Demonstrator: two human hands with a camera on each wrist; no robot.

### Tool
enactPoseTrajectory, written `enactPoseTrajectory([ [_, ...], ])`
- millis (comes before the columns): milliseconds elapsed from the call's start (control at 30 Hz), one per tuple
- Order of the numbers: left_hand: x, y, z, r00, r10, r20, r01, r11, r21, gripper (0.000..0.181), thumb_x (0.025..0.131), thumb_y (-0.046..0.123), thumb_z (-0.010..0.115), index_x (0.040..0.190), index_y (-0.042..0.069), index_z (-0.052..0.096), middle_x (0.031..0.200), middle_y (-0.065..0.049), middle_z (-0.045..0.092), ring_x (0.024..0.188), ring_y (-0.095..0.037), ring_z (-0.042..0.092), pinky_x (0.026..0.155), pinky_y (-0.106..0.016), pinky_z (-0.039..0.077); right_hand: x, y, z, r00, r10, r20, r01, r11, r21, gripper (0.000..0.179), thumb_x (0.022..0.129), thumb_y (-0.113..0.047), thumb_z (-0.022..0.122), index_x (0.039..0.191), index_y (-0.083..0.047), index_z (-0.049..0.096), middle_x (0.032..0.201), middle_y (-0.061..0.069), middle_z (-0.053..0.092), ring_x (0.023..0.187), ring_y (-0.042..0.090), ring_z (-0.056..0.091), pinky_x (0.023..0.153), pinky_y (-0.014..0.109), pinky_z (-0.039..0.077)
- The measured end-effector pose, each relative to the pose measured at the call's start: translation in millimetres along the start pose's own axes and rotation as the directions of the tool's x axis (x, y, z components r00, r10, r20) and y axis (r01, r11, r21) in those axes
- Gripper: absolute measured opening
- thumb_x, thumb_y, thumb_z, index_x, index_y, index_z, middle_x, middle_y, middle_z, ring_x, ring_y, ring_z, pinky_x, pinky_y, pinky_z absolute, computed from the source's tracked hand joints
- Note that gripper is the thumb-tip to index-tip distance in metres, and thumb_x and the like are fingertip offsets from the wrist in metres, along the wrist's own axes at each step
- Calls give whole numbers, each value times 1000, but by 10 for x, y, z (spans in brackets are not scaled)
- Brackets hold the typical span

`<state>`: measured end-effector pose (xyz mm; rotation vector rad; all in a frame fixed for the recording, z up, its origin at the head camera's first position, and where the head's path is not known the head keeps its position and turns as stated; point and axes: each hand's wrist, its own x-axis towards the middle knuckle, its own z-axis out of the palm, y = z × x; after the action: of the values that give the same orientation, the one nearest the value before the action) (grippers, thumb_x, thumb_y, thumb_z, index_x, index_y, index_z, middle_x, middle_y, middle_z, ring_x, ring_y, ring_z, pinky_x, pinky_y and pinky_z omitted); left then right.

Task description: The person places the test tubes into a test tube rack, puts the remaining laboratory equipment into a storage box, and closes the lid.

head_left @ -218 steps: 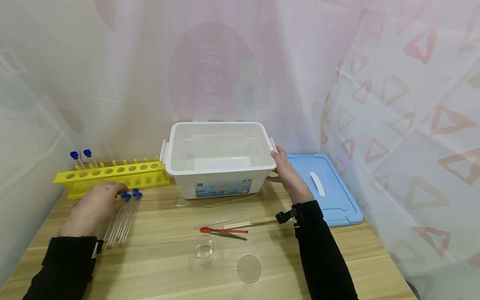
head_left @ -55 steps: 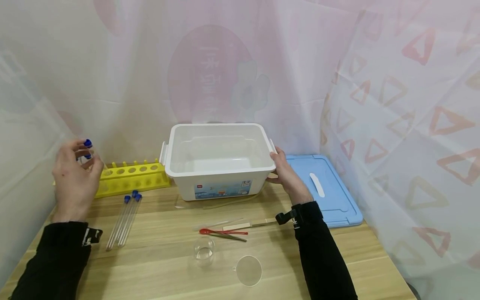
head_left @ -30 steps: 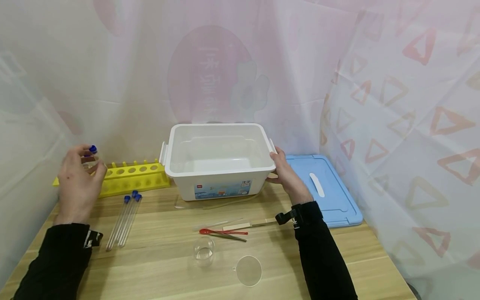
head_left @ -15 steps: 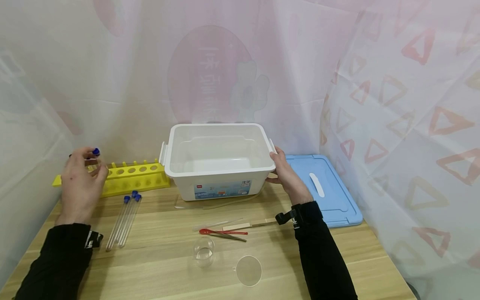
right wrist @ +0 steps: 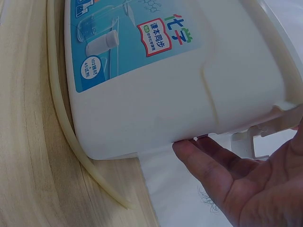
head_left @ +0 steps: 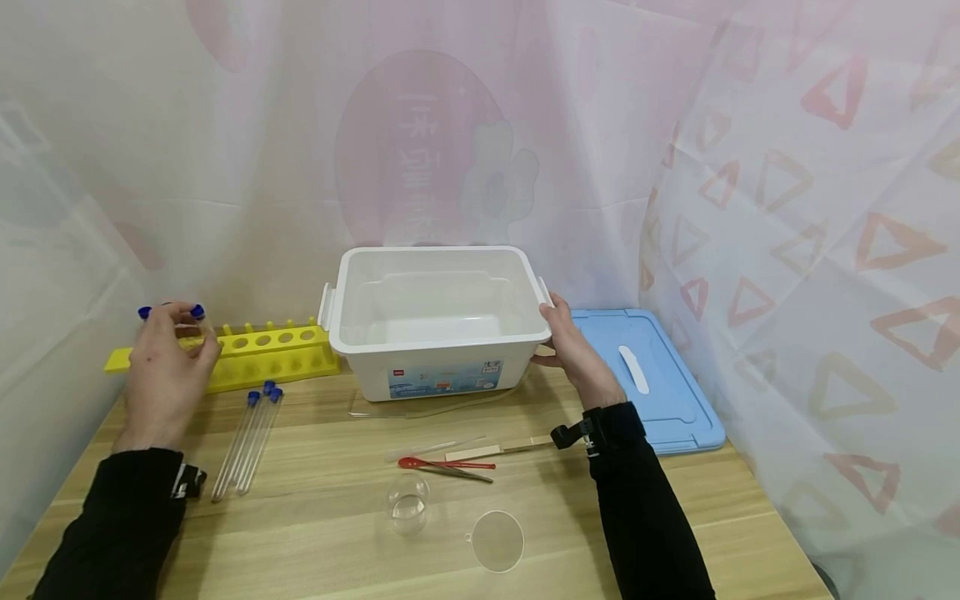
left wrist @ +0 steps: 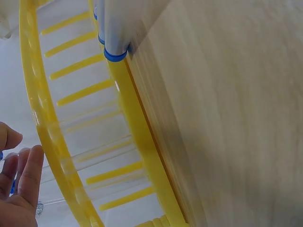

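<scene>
At the yellow test tube rack (head_left: 270, 363), my left hand (head_left: 167, 371) pinches a blue-capped test tube (head_left: 197, 312) near its top. In the left wrist view, clear tubes pass down through the rack's holes beside my fingers (left wrist: 31, 177). Another blue cap (head_left: 144, 312) shows left of the hand, and one more is mostly hidden behind the fingers. Three capped test tubes (head_left: 247, 446) lie on the table in front of the rack. My right hand (head_left: 576, 350) grips the white plastic bin (head_left: 367, 371) at its right handle, thumb by the rim and fingers (right wrist: 203, 163) beneath.
A light blue lid (head_left: 667, 392) lies right of the bin, and pale tubing (right wrist: 71, 137) runs along its base. Nearer are a red spoon (head_left: 411, 462), a wooden test tube clamp (head_left: 480, 452), a small beaker (head_left: 408, 504) and a clear round disc (head_left: 497, 542).
The left hand has taken one tube from the loose ones, carried it up to the rack and lowered it there over the last second. The right hand stays on the bin.
</scene>
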<state>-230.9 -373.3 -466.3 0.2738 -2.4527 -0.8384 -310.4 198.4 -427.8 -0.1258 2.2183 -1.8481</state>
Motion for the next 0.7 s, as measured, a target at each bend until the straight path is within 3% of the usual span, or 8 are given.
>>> enactPoseTrajectory([
  [100,1,5,7,1000,-16,10,16,1000,16,55,119,18,59,169,2,44,154,-32,58,141,-53,66,74,1,46,2,6,-1,1000,-1,4,1,1000,1,81,124,-62,38,189,-33,-2,188,22,31,168,51,50,130,78,52],
  [233,-6,15,1,1000,-12,11,12,1000,14,54,119,17,59,168,1,44,153,-32,57,141,-54,65,74,5,40,7,17,-10,1000,-1,7,1,1000,2,82,124,-63,38,189,-33,-2,189,22,29,169,52,49,131,78,51],
  [267,-10,20,0,1000,-11,11,10,1000,17,54,119,17,58,168,1,44,153,-33,57,141,-54,65,77,2,48,8,19,-12,1000,-1,7,1,1000,1,82,124,-63,38,189,-33,-2,190,22,28,169,52,48,131,78,51],
  [367,-24,34,-13,1000,-12,19,11,1000,28,53,119,16,57,168,0,43,154,-34,56,142,-55,63,98,-26,71,11,21,-16,1000,0,8,0,1000,-1,82,124,-62,38,189,-32,-3,190,23,28,170,52,47,132,78,50],
  [400,-28,43,-19,1000,-13,23,13,999,31,53,119,15,57,168,0,42,154,-34,56,143,-55,63,105,-42,71,12,22,-17,1000,0,9,0,1000,-2,82,125,-62,38,189,-32,-3,190,23,27,171,52,47,132,78,50],
  [467,-37,66,-34,999,-18,34,17,999,29,54,119,13,56,169,-1,41,156,-35,54,145,-57,61,112,-67,61,15,20,-19,1000,3,7,-3,1000,-3,81,125,-62,38,189,-33,-2,190,23,28,171,51,47,132,77,50],
  [700,-62,185,-100,996,-20,83,16,999,48,62,119,7,56,176,-3,35,161,-40,50,147,-61,56,114,-77,58,23,21,-29,1000,8,2,-8,1000,-14,82,124,-62,39,189,-33,-1,191,20,28,169,50,48,131,76,52],
])
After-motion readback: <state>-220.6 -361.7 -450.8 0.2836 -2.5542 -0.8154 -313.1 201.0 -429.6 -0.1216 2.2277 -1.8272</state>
